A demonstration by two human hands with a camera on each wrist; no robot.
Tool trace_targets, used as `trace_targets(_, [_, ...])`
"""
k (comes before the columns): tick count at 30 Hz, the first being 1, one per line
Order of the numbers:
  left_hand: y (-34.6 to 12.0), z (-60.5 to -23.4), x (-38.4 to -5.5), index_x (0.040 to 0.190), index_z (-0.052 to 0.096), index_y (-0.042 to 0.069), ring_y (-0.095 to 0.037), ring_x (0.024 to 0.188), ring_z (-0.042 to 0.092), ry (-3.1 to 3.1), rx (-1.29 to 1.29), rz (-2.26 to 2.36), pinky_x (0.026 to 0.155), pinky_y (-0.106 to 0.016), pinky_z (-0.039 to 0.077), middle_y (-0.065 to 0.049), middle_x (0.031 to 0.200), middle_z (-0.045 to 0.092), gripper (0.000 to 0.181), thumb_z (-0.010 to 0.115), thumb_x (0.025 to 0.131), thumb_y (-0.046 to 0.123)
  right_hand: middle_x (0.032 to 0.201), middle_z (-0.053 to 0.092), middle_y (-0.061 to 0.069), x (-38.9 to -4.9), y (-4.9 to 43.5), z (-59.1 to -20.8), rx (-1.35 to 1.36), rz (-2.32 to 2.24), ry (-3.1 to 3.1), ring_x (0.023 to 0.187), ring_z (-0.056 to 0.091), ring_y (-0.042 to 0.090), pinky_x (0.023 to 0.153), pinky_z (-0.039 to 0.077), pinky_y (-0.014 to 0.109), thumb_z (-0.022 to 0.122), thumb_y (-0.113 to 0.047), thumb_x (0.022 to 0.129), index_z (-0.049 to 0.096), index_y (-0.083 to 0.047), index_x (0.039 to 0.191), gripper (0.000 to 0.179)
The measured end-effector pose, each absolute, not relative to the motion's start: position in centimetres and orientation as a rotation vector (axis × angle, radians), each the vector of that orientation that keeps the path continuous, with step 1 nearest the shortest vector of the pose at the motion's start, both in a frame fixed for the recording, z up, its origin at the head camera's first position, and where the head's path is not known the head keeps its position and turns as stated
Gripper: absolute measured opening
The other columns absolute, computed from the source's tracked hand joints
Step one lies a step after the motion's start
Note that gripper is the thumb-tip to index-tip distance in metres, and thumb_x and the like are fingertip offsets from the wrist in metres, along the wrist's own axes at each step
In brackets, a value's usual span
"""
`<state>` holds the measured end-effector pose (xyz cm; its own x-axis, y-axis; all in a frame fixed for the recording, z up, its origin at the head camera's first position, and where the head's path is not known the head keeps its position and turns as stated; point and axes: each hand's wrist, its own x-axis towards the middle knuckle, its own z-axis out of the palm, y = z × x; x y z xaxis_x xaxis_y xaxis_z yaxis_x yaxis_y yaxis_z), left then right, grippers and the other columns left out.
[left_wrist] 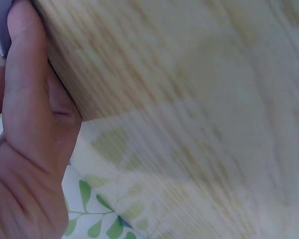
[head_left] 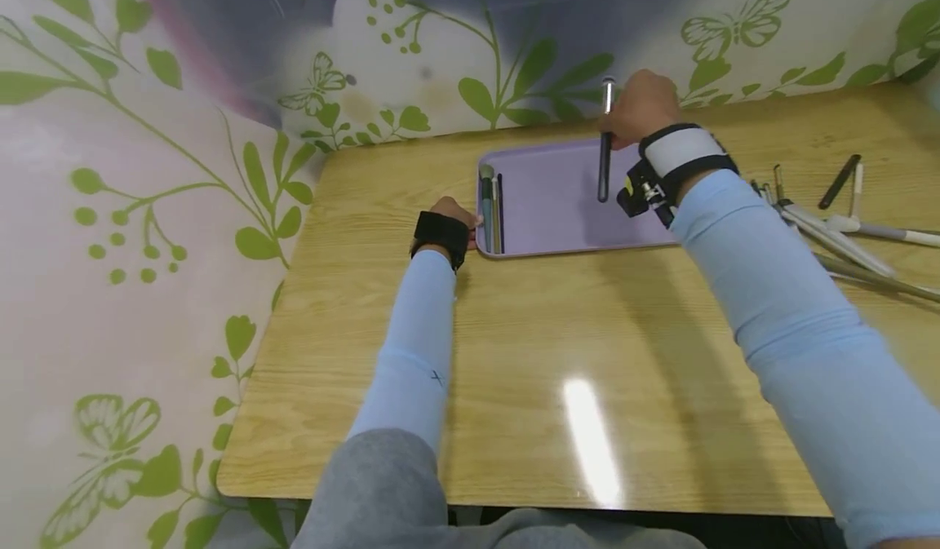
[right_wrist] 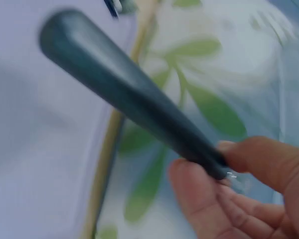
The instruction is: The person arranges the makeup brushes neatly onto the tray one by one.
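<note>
Above the lilac tray (head_left: 551, 198), my right hand (head_left: 646, 108) pinches a makeup brush (head_left: 605, 166) between thumb and fingers. Its thick dark handle points down and its silver part points up; the tip is too small to make out. The right wrist view shows the dark handle (right_wrist: 119, 79) running out from the pinching fingers. My left hand (head_left: 458, 214) grips the tray's left rim, its thumb over the edge. Inside the tray, along that side, lie a brush with a greenish head (head_left: 486, 194) and slim sticks (head_left: 498, 223) beside it.
Several brushes and long-handled pieces (head_left: 837, 239) lie in a loose pile on the table's right, partly behind my right sleeve. A patterned wall (head_left: 411, 68) stands along the back and left of the wooden table (head_left: 514, 353).
</note>
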<state>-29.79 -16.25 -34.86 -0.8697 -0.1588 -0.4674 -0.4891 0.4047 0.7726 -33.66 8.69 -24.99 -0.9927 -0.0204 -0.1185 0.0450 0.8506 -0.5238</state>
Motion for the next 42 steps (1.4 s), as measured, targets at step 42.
trace_targets(42, [-17.8, -38.8, -32.3, 0.081, 0.060, 0.001, -0.016, 0.046, 0.051, 2.300, -0.614, 1.591, 0.049, -0.031, 0.053, -0.007, 0.056, 0.050, 0.012, 0.062, 0.077, 0.012, 0.077, 0.062, 0.017, -35.1, -4.0, -36.3, -0.144, -0.843, 2.925, 0.050, 0.055, 0.017, 0.068, 0.050, 0.035, 0.068, -0.032, 0.069, 0.059, 0.001, 0.075, 0.035])
